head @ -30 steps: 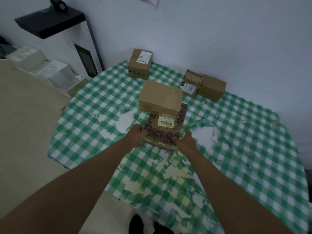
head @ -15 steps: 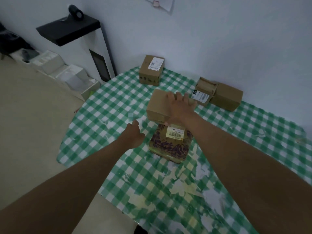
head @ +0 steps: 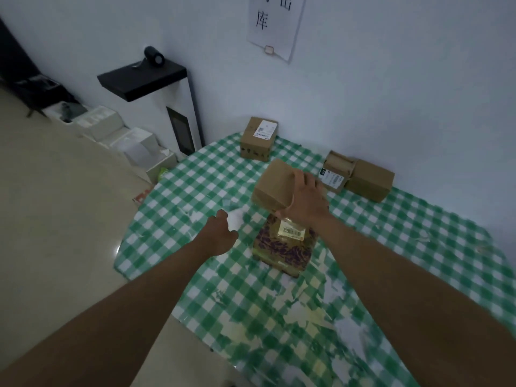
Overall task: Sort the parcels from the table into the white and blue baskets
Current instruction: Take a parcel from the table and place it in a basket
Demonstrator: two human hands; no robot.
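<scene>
Your right hand (head: 305,201) has its fingers spread over the top of the plain brown cardboard box (head: 275,184), thumb hooked down its near face and the other fingers curled over the far right edge, so the box is gripped from above. That box sits tilted, its near edge over the far end of the purple-patterned parcel (head: 284,245), which lies flat on the green-and-white checked tablecloth (head: 391,247) with a yellowish barcode label on its far end, just below your right wrist.

Your left hand (head: 220,233) hangs above the cloth just left of the patterned parcel, fingers loosely curled, touching nothing and holding nothing.

Farther out, a labelled box (head: 258,138) stands at the far edge of the table near the wall, well apart from the one you hold. To the far right, a small box with a white label (head: 335,171) leans against a plain brown box (head: 370,180), the two touching, near the wall.

Left of the table, on the floor, a row of white cartons (head: 122,138) runs along the wall. Above them stands a white cabinet with a black top (head: 142,79), with a small black cylinder (head: 153,55) resting on it. A sheet of paper (head: 275,23) with printed characters hangs on the wall beyond the table. Neither basket can be seen.
</scene>
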